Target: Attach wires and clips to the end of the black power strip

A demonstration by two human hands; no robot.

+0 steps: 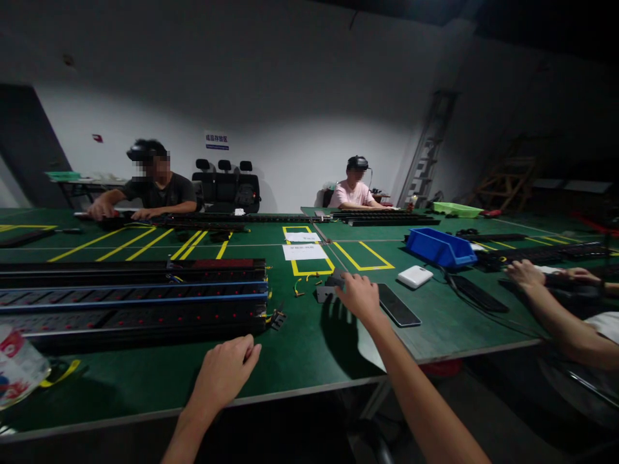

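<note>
My left hand (pixel 226 368) rests near the front edge of the green table with its fingers curled in; nothing shows in it. My right hand (pixel 358 298) reaches forward over the table. Its thumb and fingers are at the right end of a small grey metal bracket (pixel 325 294) with holes, and appear to pinch it. Just right of that hand lies a dark smartphone (pixel 399 305). Short yellow-green wires (pixel 298 289) lie beyond the bracket. Long black slotted rails (pixel 130 299) with blue strips and red dots lie to the left, a small black connector (pixel 277 319) at their end.
A white box-shaped device (pixel 414 277) and a blue bin (pixel 440 248) stand to the right. A co-worker's hand (pixel 526 276) is at the right edge. Two people sit across the table. White paper labels (pixel 304 252) lie mid-table; a printed container (pixel 19 367) is at left.
</note>
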